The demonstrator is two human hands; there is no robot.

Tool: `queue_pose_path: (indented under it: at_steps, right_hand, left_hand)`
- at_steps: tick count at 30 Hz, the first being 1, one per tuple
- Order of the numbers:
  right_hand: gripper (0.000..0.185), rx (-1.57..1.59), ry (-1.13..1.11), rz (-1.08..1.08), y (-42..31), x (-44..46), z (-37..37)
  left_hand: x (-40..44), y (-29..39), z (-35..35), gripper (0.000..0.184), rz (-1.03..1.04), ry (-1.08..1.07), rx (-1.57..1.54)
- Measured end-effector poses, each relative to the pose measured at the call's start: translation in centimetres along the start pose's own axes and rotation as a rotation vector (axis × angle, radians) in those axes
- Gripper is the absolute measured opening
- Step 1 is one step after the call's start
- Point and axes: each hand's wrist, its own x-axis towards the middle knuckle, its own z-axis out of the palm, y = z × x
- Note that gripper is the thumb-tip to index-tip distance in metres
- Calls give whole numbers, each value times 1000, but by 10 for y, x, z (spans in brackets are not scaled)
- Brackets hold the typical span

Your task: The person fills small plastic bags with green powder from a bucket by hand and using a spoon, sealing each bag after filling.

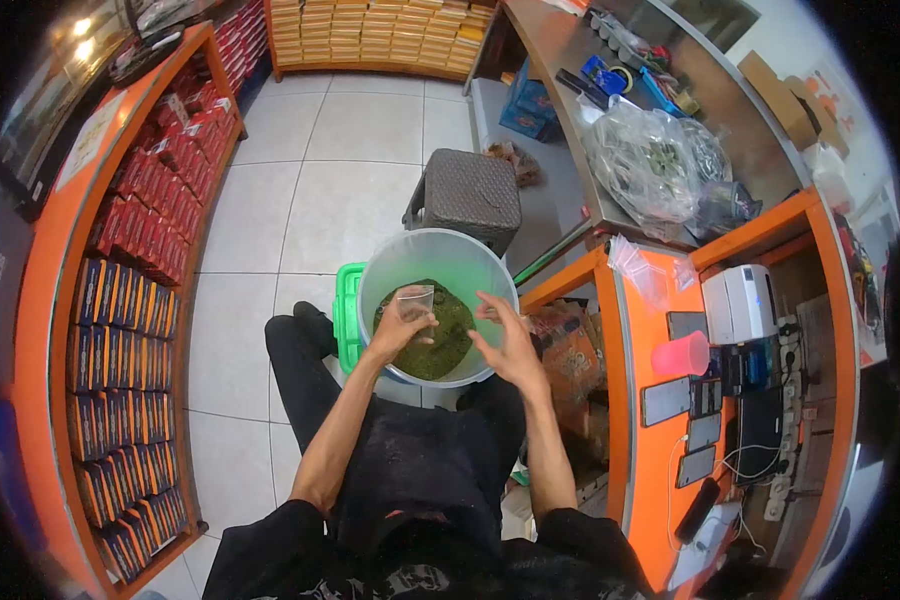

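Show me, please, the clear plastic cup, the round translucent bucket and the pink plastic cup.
Clear plastic cup (417,300): head view, side wall.
Round translucent bucket (440,256): head view, inner wall.
Pink plastic cup (674,355): head view, outer side.

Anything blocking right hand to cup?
Nothing visible stands between the right hand and the clear plastic cup, just open space above the green powder in the translucent bucket. The left hand grips the cup's lower part.
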Motion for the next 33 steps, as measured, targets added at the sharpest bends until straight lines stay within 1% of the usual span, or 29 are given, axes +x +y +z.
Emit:
queue_pose_path:
  at_steps: [2, 3, 4, 6, 7, 8, 9, 10, 12, 13, 14, 16, 18, 19, 20, 21, 22, 23, 25, 26, 28, 29, 30, 32, 33]
  right_hand:
    - [67, 57, 18, 58, 9, 10, 20]
    - [67, 62, 33, 65, 15, 16, 31]
    - [66, 100, 48, 54, 18, 22, 41]
    - [65, 144, 73, 50, 17, 27, 57]
    - [59, 197, 194, 0, 13, 28, 64]
    - [53, 249, 313, -52, 10, 30, 69]
    - [45, 77, 395, -84, 19, 30, 77]
    - [45, 83, 399, -84, 26, 29, 80]
    - [41, 94, 278, 157, 30, 26, 76]
    - [30, 451, 87, 431, 19, 25, 66]
    - [30, 457, 102, 436, 24, 22, 66]
    - [24, 429, 75, 296, 30, 21, 65]
    - [21, 445, 94, 262, 32, 19, 61]
    - [19, 460, 100, 225, 31, 19, 59]
    - [19, 462, 103, 227, 33, 18, 58]
    - [18, 542, 44, 267, 37, 17, 56]
    - [16, 621, -14, 304, 40, 17, 54]
    - [16, 622, -7, 299, 42, 17, 55]
    - [15, 579, -21, 181, 37, 15, 51]
    - [15, 393, -37, 154, 36, 12, 45]
    - [14, 350, -33, 151, 25, 14, 37]
    - [18, 408, -36, 193, 25, 14, 38]
    - [18, 403, -20, 190, 27, 15, 41]
    - [17, 581, -24, 118, 33, 16, 49]
    - [16, 562, -30, 121, 33, 15, 49]
  left_hand:
    - [-1, -10, 0, 50, 9, -45, -15]
    - [0, -11, -1, 52, 32, -85, -31]
    - [-1, -12, 2, 52, 26, -96, -17]
    - [-6, -15, 11, 35, 167, -50, -68]
    - [-8, -12, 11, 35, 162, -57, -59]
    - [-11, -8, 9, 28, 123, -86, -27]
    - [-14, -2, 8, 24, 86, -113, 5]
    - [-15, 0, 6, 24, 86, -113, 11]
    - [-17, 1, 4, 26, 89, -62, 35]
    - [-16, -3, 0, 26, 83, -70, 43]
    - [-12, -8, -4, 27, 98, -87, 37]
    - [-12, 0, 1, 28, 110, -118, 39]
    - [-17, 6, 7, 27, 170, -24, 121]
    - [-15, 5, 9, 27, 169, -27, 124]
    - [-14, 5, 9, 26, 262, 29, 244]
    - [-13, 5, 9, 25, 357, 87, 364]
    - [-13, 5, 9, 25, 359, 83, 367]
    - [-14, 6, 9, 24, 334, 89, 345]
    - [-12, 6, 7, 24, 317, 79, 329]
    - [-11, 5, 5, 22, 300, 23, 295]
    - [-12, 9, 6, 21, 287, -51, 262]
    - [-13, 11, 5, 21, 309, -29, 296]
    - [-15, 17, 7, 20, 332, -6, 330]
    - [-17, 23, 10, 21, 370, -13, 376]
    - [-19, 27, 11, 23, 354, -18, 406]
